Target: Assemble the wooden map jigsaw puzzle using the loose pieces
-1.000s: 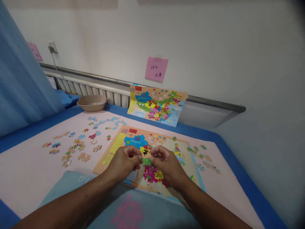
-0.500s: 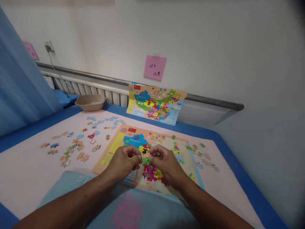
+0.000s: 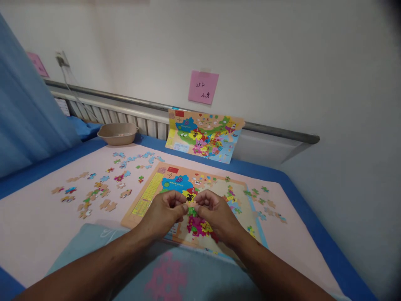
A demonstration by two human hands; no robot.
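Above the middle of the jigsaw board point(image 3: 128, 217), my left hand point(image 3: 167, 211) and my right hand point(image 3: 213, 211) face each other with fingertips pinched. Between them is a yellow puzzle piece point(image 3: 190, 198) with a black animal on it, each hand gripping one side. Its lower edge is partly covered by my thumbs. Below my fingers, green and magenta pieces point(image 3: 194, 225) show on the board. A blue section point(image 3: 178, 184) fills the board's upper left, and its right part is pale with a few coloured pieces.
Loose puzzle pieces point(image 3: 100, 190) lie scattered on the pink sheet left of the board, and more pieces point(image 3: 266, 205) lie right. A printed map sheet point(image 3: 205, 136) leans against the wall rail point(image 3: 282, 133). A beige basin point(image 3: 117, 134) stands far left. A teal cushion or cloth point(image 3: 125, 267) lies under my forearms.
My two hands have drawn slightly closer together around the yellow piece. The whole view has shifted a little; the pieces on the sheet are unmoved.
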